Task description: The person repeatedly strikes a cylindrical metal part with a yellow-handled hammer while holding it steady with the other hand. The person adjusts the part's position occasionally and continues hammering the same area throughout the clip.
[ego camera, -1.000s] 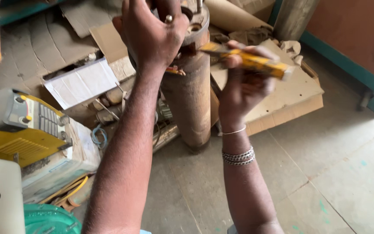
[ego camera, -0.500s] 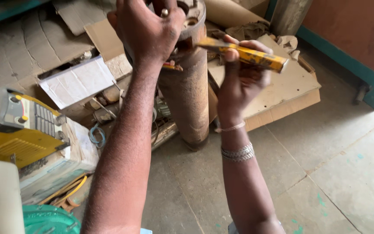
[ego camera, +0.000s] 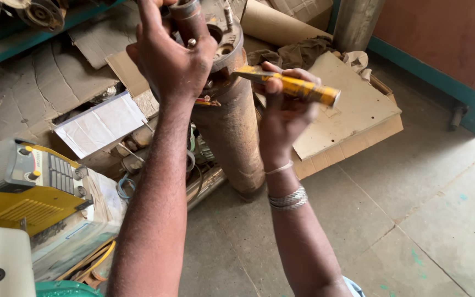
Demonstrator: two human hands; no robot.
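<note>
We are seeing the left hand [ego camera: 174, 60] wrapping over the top of the rusty cylinder [ego camera: 232, 132]; its fingertips are hiding behind the flange, and the frame's top edge is cutting that flange off, so what the fingers are pressing on is hard to make out. The right hand [ego camera: 284, 118] is closing fully around a yellow-handled tool [ego camera: 298, 88], thumb on top; the tool's tip is disappearing against the cylinder's rim. Versus half a second back, we are noting the view sitting closer and both hands lower in frame, tool angle about the same. The cylinder is standing upright on the floor between both wrists, touching the left palm. A yellow machine [ego camera: 28, 190] is sitting at the left, cardboard [ego camera: 353, 115] behind.
</note>
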